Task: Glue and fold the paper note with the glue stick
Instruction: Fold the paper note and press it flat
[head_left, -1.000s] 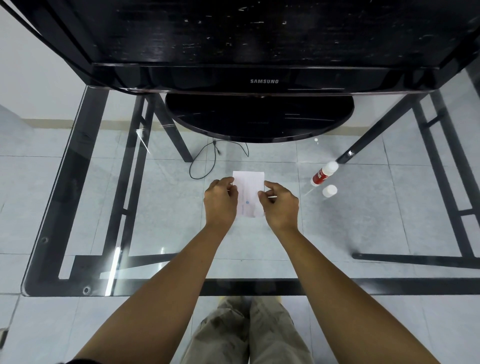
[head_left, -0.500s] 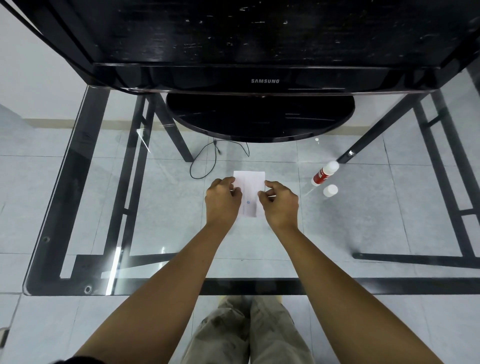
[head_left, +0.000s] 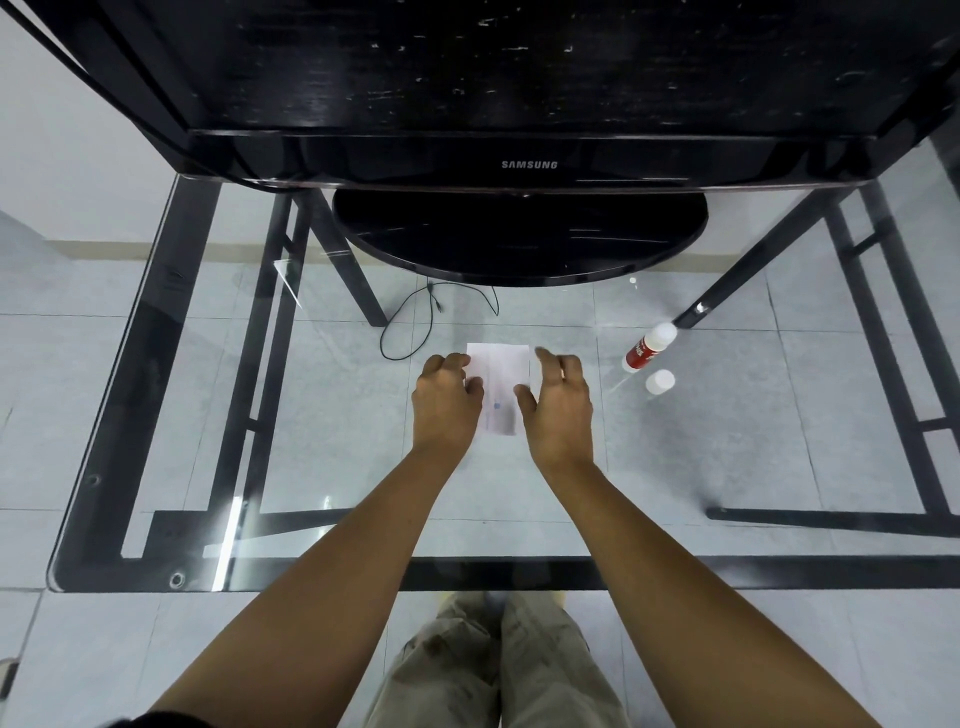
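Left hand (head_left: 447, 402): fingers curled at the left edge of the paper note (head_left: 501, 374), thumb tip lying on the sheet, holding it against the glass.
Right hand (head_left: 560, 405): released, fingers loosely spread and slightly blurred over the note's right edge, thumb beside that edge; whether it touches the paper cannot be told.
Paper note: a white slip lying flat between the two hands, its far end reaching just past the fingertips, with faint print and a small blue mark near the middle.
Glue stick (head_left: 648, 348): uncapped, red-labelled, lying tilted on the glass to the right of the right hand, apart from it.
Cap (head_left: 660, 382): white, standing just on the near side of the glue stick, to the right of the right hand.
Glass table (head_left: 322, 574): a clear top on a black frame under both hands, with grey floor tiles showing through.
Television (head_left: 519, 78): a black Samsung set on an oval stand (head_left: 519, 239), beyond the fingertips.
Cable (head_left: 432, 299): a thin black loop beyond the left hand.
Trousers (head_left: 498, 665): khaki, seen between the forearms.
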